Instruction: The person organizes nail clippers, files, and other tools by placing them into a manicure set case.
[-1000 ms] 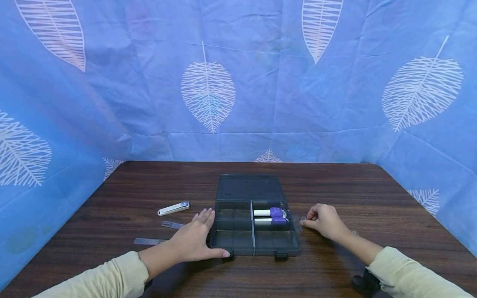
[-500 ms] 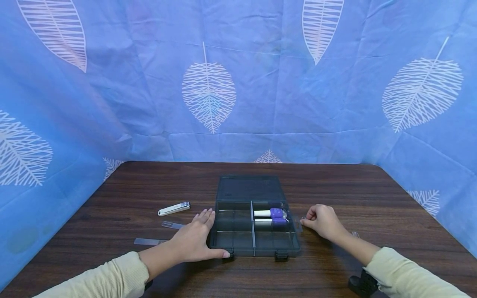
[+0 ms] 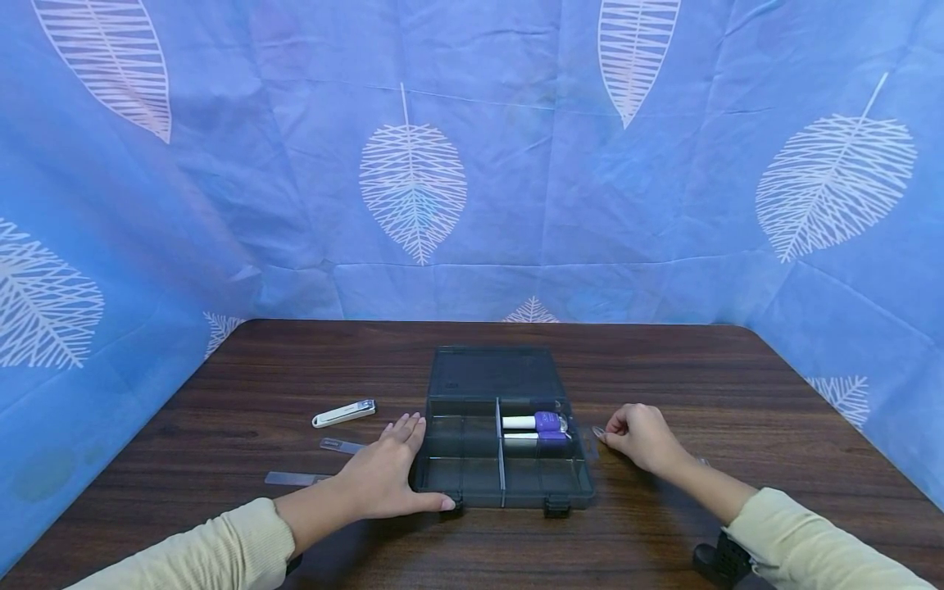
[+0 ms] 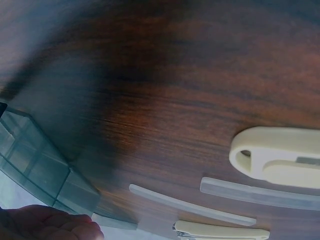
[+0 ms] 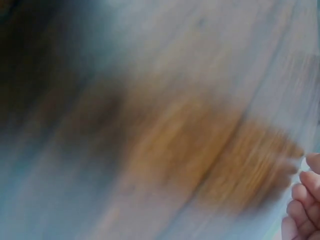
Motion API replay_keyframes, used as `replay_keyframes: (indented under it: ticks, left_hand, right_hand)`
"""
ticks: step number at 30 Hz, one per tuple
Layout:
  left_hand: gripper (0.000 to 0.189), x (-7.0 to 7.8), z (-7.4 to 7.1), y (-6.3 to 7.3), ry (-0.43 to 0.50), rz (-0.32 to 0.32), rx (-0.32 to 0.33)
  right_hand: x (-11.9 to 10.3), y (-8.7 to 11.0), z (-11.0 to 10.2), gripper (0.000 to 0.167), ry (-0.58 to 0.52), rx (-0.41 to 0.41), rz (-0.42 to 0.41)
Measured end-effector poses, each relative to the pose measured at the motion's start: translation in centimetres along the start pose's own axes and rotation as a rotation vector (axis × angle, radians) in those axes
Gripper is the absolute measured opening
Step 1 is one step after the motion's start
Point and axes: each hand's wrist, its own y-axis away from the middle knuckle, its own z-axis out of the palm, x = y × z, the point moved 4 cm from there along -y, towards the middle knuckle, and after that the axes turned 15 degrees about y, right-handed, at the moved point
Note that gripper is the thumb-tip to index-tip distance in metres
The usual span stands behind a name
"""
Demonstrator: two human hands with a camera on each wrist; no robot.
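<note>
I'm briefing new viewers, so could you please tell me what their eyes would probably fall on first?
Likely the blue cloth with white leaf prints, filling the background behind the table. Next, two purple bottles lying in the right half of the open dark box, between the left hand and right hand.

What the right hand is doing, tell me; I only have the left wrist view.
Observer: In the head view, the right hand pinches a small clear item just right of the box.
Operator: Tell me what lies inside that box.
Observer: Two purple bottles with white caps lie in its rear right compartment.
Operator: Now report what's behind everything.
Observer: A blue cloth printed with white leaves hangs beyond the table.
</note>
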Motion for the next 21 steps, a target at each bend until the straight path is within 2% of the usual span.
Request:
replay_keyframes:
  ticks: [6, 14, 21]
  left_hand:
    - [0.106, 0.1, 0.0, 0.0, 0.005, 0.003, -0.002]
    - [0.106, 0.0, 0.0, 0.1, 0.023, -0.017, -0.024]
    - [0.105, 0.0, 0.0, 0.2, 0.03, -0.019, -0.02]
  right_hand:
    - [-0.2, 0.1, -0.2, 0.011, 0.044, -0.024, -0.029]
    - [0.3, 0.6, -0.8, 0.012, 0.047, 0.029, -0.091]
    - [0.7, 1.1, -1.6, 0.01, 0.028, 0.072, -0.11]
